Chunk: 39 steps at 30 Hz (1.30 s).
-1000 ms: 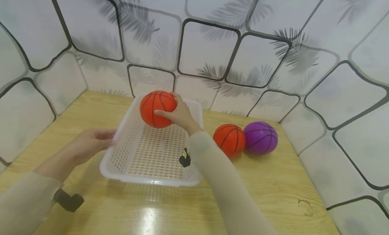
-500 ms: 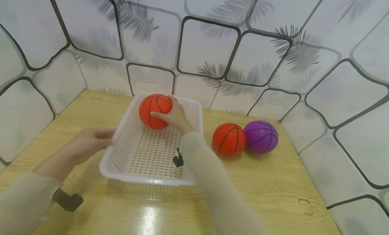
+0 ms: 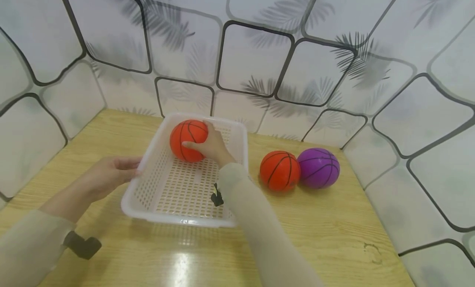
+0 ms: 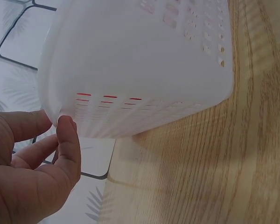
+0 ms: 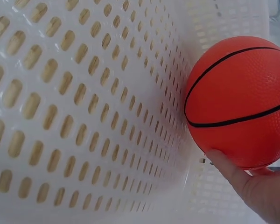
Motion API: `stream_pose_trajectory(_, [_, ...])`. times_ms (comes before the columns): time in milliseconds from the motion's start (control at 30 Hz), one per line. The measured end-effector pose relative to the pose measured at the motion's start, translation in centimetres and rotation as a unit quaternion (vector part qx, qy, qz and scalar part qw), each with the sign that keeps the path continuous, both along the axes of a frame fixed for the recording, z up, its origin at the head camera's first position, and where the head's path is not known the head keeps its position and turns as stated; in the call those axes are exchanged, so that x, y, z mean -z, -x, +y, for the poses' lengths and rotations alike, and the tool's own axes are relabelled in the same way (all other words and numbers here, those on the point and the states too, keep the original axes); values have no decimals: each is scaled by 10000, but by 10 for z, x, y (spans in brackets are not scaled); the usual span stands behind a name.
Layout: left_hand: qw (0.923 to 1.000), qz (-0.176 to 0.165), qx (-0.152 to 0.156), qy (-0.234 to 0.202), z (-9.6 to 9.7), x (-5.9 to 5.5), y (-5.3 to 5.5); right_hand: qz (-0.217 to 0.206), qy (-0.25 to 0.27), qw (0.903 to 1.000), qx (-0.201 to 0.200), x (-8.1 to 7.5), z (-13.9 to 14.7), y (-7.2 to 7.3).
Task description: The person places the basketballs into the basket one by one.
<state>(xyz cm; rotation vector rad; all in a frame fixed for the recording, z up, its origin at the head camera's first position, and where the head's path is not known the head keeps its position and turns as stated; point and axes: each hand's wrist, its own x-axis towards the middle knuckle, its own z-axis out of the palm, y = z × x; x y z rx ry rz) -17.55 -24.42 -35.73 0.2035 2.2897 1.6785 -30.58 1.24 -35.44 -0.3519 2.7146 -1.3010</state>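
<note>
A white plastic basket (image 3: 185, 221) with slotted walls and floor stands on the table. My left hand (image 3: 111, 175) pinches its left rim between thumb and fingers, which the left wrist view shows closely at the rim of the basket (image 4: 130, 70). Inside the far left part of the basket, my right hand (image 3: 211, 144) grips an orange toy basketball (image 3: 187, 140). In the right wrist view the thumb curves under the basketball (image 5: 238, 98), low by the basket floor; whether the ball touches the floor I cannot tell.
Right of the basket, a second orange basketball (image 3: 280, 170) and a purple basketball (image 3: 318, 167) lie side by side on the wooden table (image 3: 326, 237). A patterned wall covering (image 3: 256, 60) encloses the table at the back and both sides.
My right hand has lowered the orange basketball deeper into the basket and slightly toward me. The left hand, the basket and the other two balls have stayed put.
</note>
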Motion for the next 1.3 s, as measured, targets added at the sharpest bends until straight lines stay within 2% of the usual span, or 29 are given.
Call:
stream_pose_trajectory(233, [9999,30,51,-137,1,2,0,53,-258,9995,-154,-6,5,2])
stream_pose_trajectory(567, [10000,56,23,-60,0,0,0,47,-345,9974,-635,-37,22,1])
stream_pose_trajectory(733, [9999,86,29,-50,0,1,1,78,-365,9969,-696,-48,31,1])
stream_pose_trajectory(1033, [9999,108,53,-61,0,1,0,113,193,9963,-826,-64,44,-8])
stream_pose_trajectory(1300, [10000,18,17,-2,-1,-1,0,381,610,9925,-987,-65,66,-14])
